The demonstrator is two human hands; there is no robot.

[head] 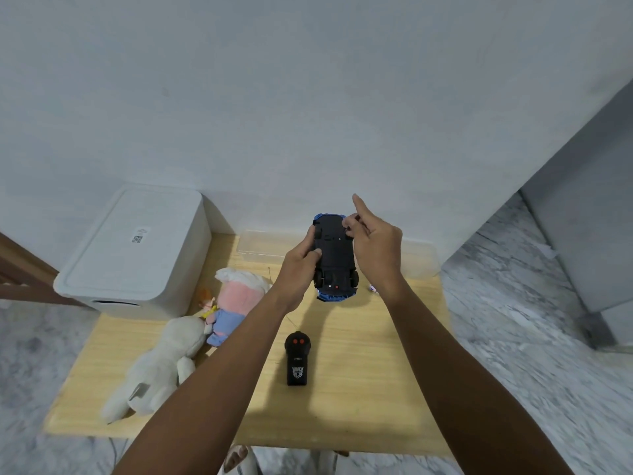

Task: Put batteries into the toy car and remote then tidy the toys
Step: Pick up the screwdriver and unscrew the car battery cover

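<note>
— Nearest the front edge of the table (359, 416)?
— Lay a black remote (297, 359), two red buttons at its far end, thin antenna wire running off toward the far left. Sat flat on the wood, roughly mid-table, apart from everything else.
— And to the left?
— Sprawled near the left edge, a white plush rabbit (161, 368). Just beyond, touching it, a doll in pink and blue (233, 303), with a smaller orange-haired figure (207, 301) tucked against its side.
— The car?
— Held up above the middle of the table, upside down: a blue toy car (334, 258), black underside facing the camera, wheels showing at both ends. Cast a shadow on the wood below.
— Grip on it?
— Left hand (298, 265) wrapped around the car's left flank, thumb pressed on the underside, fingers curled behind. Right hand (375, 245) at the far right wheel area, thumb and curled fingers pinching at the chassis there, index finger sticking straight up and free.
— Farther back?
— Stood on the far left corner, overhanging the edge, a white lidded bin (137, 248) with a small label on top. Along the far edge against the wall, a clear plastic box (260, 245), partly hidden behind the hands. Small pale object (372, 288) on the table just right of the car; could not tell what.
</note>
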